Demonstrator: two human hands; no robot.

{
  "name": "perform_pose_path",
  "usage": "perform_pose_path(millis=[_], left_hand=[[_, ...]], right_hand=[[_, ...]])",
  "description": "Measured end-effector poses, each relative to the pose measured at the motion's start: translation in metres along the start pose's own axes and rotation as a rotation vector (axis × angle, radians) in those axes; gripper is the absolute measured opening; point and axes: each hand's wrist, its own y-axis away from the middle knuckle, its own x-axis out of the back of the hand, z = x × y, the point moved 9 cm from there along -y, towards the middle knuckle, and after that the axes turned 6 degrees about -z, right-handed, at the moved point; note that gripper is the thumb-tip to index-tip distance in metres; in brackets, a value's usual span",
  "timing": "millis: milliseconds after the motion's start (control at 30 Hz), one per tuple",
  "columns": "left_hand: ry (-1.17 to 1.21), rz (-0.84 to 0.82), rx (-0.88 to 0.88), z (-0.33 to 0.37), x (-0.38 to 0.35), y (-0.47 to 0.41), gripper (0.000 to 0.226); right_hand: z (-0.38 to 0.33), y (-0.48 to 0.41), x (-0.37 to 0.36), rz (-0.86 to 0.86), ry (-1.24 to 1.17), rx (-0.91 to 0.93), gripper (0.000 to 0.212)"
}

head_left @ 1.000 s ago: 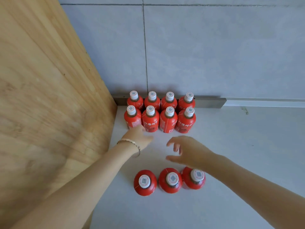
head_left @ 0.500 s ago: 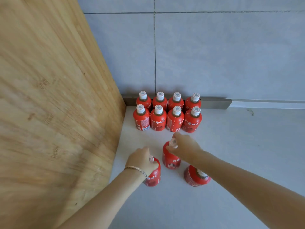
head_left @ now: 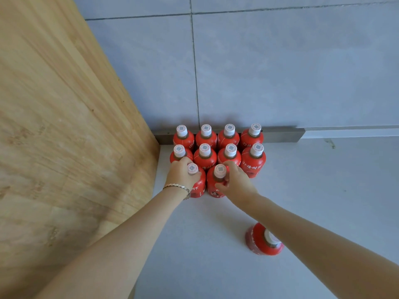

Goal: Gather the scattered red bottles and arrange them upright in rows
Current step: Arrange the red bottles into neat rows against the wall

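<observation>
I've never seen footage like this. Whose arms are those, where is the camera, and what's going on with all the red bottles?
There is no machine here: the arms belong to a person, and the one camera sits on that person's head, looking forward and down, so you see roughly what they see.

The left hand grips one red bottle and the right hand grips another, side by side, both upright. They sit just in front of eight bottles standing in two rows of four: the back row by the grey tiled wall, the second row in front. So a third row is being started.

One more bottle stands apart, nearer the person, partly hidden under the right forearm. A wooden panel closes the left side. The left wrist wears a thin bracelet.
</observation>
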Motion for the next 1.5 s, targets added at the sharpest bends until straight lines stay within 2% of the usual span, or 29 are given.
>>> perform_pose_path(millis=[133,233,333,400,533,667,767,900,967,1033,1133,1200,1333,1400,1500], left_hand=[[0.041,0.09,-0.011,-0.018,0.0,0.015,0.041],[0.088,0.058,0.043,-0.028,-0.011,0.025,0.051],[0.154,0.055,0.076,-0.023,-0.013,0.033,0.055],[0.183,0.061,0.106,-0.023,-0.014,0.033,0.055],[0.192,0.051,0.121,-0.022,-0.014,0.031,0.054],[0.203,0.064,0.121,-0.024,-0.014,0.032,0.055],[0.237,0.091,0.112,-0.026,-0.014,0.032,0.051],[0.253,0.095,0.119,-0.029,-0.016,0.029,0.05],[0.254,0.09,0.126,-0.031,-0.016,0.026,0.052],[0.253,0.082,0.128,-0.033,-0.017,0.024,0.054],[0.254,0.075,0.129,-0.034,-0.019,0.023,0.059],[0.269,0.077,0.138,-0.035,-0.019,0.023,0.06],[0.295,0.092,0.142,-0.037,-0.018,0.024,0.061],[0.297,0.092,0.133,-0.037,-0.019,0.025,0.06],[0.172,0.032,0.151,-0.035,-0.023,0.027,0.058]], right_hand=[[0.023,0.035,0.02,-0.152,0.198,-0.018,0.06],[0.055,0.071,0.027,-0.34,0.447,-0.12,0.067],[0.069,0.094,0.02,-0.419,0.503,-0.167,0.043],[0.071,0.098,0.015,-0.403,0.479,-0.172,0.03],[0.07,0.087,0.014,-0.379,0.409,-0.148,0.032],[0.064,0.055,0.037,-0.17,0.174,-0.233,0.033],[0.05,0.024,0.046,-0.049,0.137,-0.205,0.021],[0.038,-0.008,0.05,0.043,0.072,-0.212,0.018],[0.042,-0.009,0.051,0.108,-0.049,-0.24,0.025],[0.051,-0.005,0.046,0.122,-0.137,-0.258,0.044],[0.069,0.005,0.031,0.035,-0.172,-0.343,0.068],[0.074,0.008,0.021,0.018,-0.198,-0.363,0.065],[0.077,0.01,0.011,0.131,-0.317,-0.384,0.064],[0.078,0.008,0.006,0.131,-0.338,-0.406,0.059],[0.078,0.014,0.005,0.026,-0.219,-0.445,0.027]])
